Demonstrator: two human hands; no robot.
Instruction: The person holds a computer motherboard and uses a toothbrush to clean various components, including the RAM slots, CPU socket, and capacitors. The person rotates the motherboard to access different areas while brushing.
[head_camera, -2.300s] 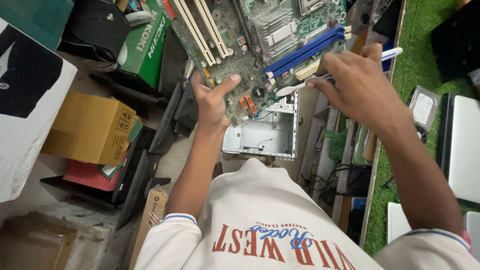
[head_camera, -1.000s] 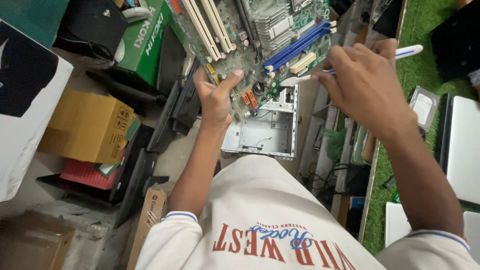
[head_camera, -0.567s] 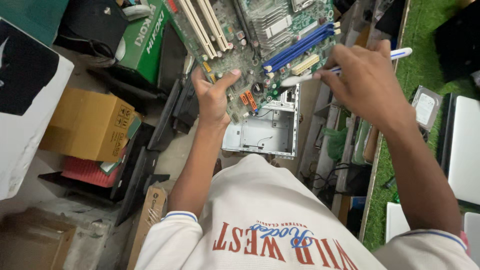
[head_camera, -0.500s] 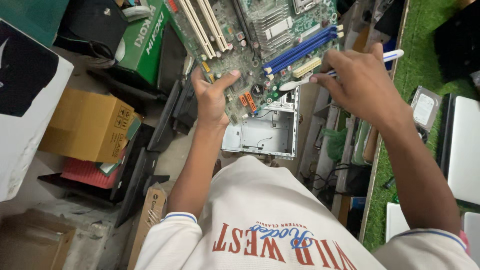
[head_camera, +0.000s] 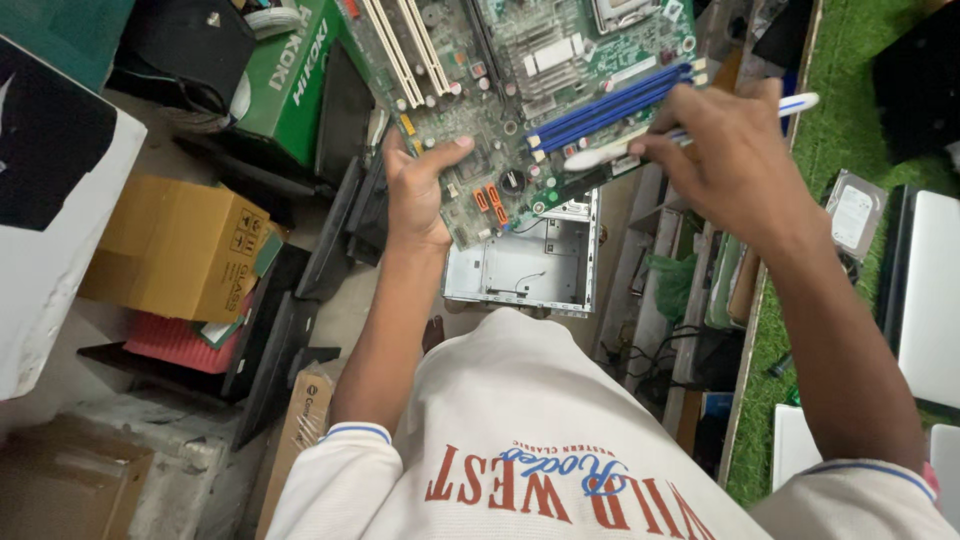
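Observation:
My left hand (head_camera: 420, 190) grips the near left edge of a green computer motherboard (head_camera: 520, 90), thumb on top, holding it up in front of me. The board carries blue memory slots, white expansion slots and orange connectors. My right hand (head_camera: 735, 165) is closed on a white and blue toothbrush (head_camera: 680, 135) whose bristle end rests on the board just below the blue slots, near its right edge.
An open metal computer case (head_camera: 520, 265) lies below the board. At left are a brown cardboard box (head_camera: 180, 245), a green box (head_camera: 295, 80) and black flat panels. A hard drive (head_camera: 853, 215) and a silver laptop (head_camera: 930, 290) rest on green turf at right.
The right hand has moved the toothbrush back and forth along the board's right edge near the blue slots. The left hand keeps its grip; the board barely shifts.

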